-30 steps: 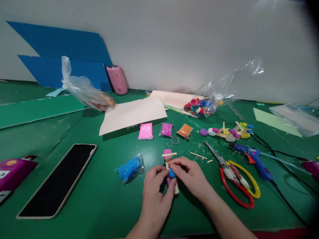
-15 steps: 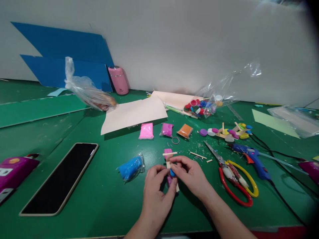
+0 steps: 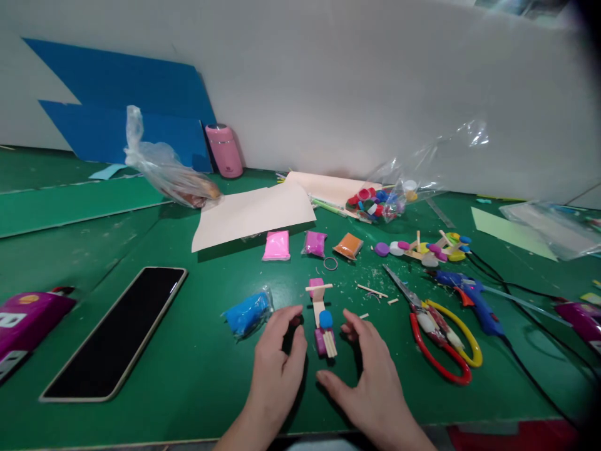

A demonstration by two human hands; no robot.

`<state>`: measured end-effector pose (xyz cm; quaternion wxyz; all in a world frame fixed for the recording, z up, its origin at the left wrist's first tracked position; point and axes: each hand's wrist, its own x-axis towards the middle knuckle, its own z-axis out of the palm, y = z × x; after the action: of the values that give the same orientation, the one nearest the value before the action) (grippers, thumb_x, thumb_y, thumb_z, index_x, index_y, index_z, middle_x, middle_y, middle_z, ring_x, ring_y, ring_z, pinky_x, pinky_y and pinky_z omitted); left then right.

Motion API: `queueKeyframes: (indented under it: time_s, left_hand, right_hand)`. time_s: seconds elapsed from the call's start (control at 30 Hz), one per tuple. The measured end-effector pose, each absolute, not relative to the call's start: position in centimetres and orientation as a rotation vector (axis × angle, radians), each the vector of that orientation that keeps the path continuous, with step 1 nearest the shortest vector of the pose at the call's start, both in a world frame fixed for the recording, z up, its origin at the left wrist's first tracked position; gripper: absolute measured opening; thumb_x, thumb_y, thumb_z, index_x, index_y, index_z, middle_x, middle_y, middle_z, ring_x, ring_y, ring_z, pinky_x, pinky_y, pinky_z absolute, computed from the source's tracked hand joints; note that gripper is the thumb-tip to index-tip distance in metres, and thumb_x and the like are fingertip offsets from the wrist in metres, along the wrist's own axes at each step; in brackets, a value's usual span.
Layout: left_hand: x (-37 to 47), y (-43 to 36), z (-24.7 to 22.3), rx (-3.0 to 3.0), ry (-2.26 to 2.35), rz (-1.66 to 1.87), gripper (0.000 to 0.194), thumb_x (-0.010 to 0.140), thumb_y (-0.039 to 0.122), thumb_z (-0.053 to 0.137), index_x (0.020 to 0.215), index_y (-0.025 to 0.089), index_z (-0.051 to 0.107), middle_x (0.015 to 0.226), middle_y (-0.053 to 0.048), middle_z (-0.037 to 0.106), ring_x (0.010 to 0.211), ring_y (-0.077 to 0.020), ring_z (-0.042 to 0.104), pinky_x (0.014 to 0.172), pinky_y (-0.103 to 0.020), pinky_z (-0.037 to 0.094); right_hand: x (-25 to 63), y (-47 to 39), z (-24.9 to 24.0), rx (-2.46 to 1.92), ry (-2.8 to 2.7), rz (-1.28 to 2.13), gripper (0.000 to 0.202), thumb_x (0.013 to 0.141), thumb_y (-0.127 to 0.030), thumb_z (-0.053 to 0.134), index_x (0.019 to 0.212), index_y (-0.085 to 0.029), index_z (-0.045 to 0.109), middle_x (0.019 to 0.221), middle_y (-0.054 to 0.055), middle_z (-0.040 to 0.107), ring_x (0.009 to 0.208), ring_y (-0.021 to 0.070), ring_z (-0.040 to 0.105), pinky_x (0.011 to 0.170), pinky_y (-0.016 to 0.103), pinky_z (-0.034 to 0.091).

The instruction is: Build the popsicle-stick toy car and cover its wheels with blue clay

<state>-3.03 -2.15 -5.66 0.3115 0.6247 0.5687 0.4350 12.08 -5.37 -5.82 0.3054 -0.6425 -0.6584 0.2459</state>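
Note:
A small craft-stick model (image 3: 318, 310) stands on the green table, with purple pieces at both ends, a thin crossbar near its far end and short sticks at its near end. A blue clay lump (image 3: 325, 319) sits on top of it. To its left is my left hand (image 3: 280, 351), fingers curved and apart, holding nothing. My right hand (image 3: 366, 363) is on the other side, thumb and fingers spread, also without anything in it. Neither hand touches the model. Left of the model lies a wrapped pack of blue clay (image 3: 247, 313).
Scissors (image 3: 439, 332) and a blue glue gun (image 3: 469, 294) with a cord lie to the right. A phone (image 3: 117, 332) is on the left. Behind are pink (image 3: 277, 245), purple (image 3: 314, 243) and orange clay packs (image 3: 348, 245), plus another bottle-cap model (image 3: 434, 248).
Both hands have let go of the model and moved apart to either side. The blue lump and near-end sticks, partly covered before, now show fully.

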Motion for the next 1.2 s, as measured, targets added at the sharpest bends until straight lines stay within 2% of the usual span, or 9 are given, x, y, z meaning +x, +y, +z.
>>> queueKeyframes:
  time_s: [0.07,0.13,0.27,0.4,0.63,0.83,1.2]
  left_hand:
    - [-2.9,-2.3,-5.8,1.631,1.485,1.136,0.023,0.08,0.016,0.042,0.1,0.018,0.054,0.097,-0.007,0.06,0.089,-0.0179,0.057,0.079,-0.032,0.046]
    - [-2.9,-2.5,-5.9,1.632,1.476,1.14,0.024,0.08,0.016,0.042,0.1,0.018,0.053,0.097,-0.006,0.06,0.088,-0.0177,0.057,0.078,-0.032,0.046]
    - [-3.1,-2.7,-5.8,1.648,1.484,1.172,0.024,0.078,0.016,0.045,0.101,0.018,0.053,0.096,-0.007,0.059,0.088,-0.0186,0.056,0.078,-0.033,0.046]
    - [-3.3,-2.9,-6.0,1.64,1.5,1.187,0.023,0.078,0.018,0.046,0.1,0.017,0.054,0.096,-0.007,0.058,0.087,-0.0188,0.056,0.077,-0.032,0.046]
    - [-3.4,-3.0,-6.2,1.657,1.494,1.224,0.022,0.079,0.018,0.046,0.101,0.018,0.052,0.094,-0.007,0.056,0.084,-0.0178,0.055,0.074,-0.031,0.047]
    - [-3.7,-3.1,-6.3,1.671,1.482,1.245,0.023,0.08,0.016,0.045,0.103,0.02,0.05,0.095,-0.006,0.054,0.084,-0.0161,0.053,0.075,-0.029,0.045]
    - [-3.8,-2.9,-6.1,1.685,1.528,1.226,0.024,0.079,0.019,0.048,0.103,0.02,0.05,0.094,-0.006,0.054,0.082,-0.0172,0.054,0.072,-0.029,0.047]
  right_hand:
    - [11.2,-5.4,-6.2,-1.745,-1.789,0.547,0.079,0.064,-0.045,0.064,0.128,-0.017,0.029,0.107,0.013,0.052,0.096,0.0295,0.05,0.081,0.043,0.04]
    - [10.6,-5.0,-6.4,-1.752,-1.809,0.487,0.074,0.069,-0.046,0.06,0.128,-0.015,0.028,0.103,0.014,0.054,0.094,0.0295,0.051,0.079,0.044,0.04]
    - [10.8,-4.2,-6.6,-1.715,-1.817,0.44,0.06,0.077,-0.035,0.053,0.128,-0.017,0.028,0.099,0.011,0.056,0.089,0.0259,0.055,0.076,0.042,0.041]
    - [12.3,-3.6,-6.5,-1.722,-1.799,0.442,0.058,0.078,-0.028,0.05,0.13,-0.018,0.026,0.1,0.009,0.058,0.09,0.0246,0.056,0.079,0.041,0.042]
    - [14.7,-2.0,-6.1,-1.642,-1.841,0.564,0.057,0.083,-0.025,0.045,0.134,-0.022,0.021,0.109,0.008,0.057,0.1,0.0225,0.053,0.085,0.038,0.043]
    - [15.6,-1.0,-5.6,-1.562,-1.902,0.66,0.058,0.083,-0.021,0.045,0.135,-0.025,0.02,0.114,0.006,0.056,0.106,0.0205,0.051,0.091,0.039,0.04]
    - [16.0,-0.4,-5.7,-1.522,-1.9,0.683,0.062,0.078,-0.02,0.05,0.134,-0.025,0.024,0.115,0.007,0.055,0.106,0.021,0.051,0.09,0.04,0.04]
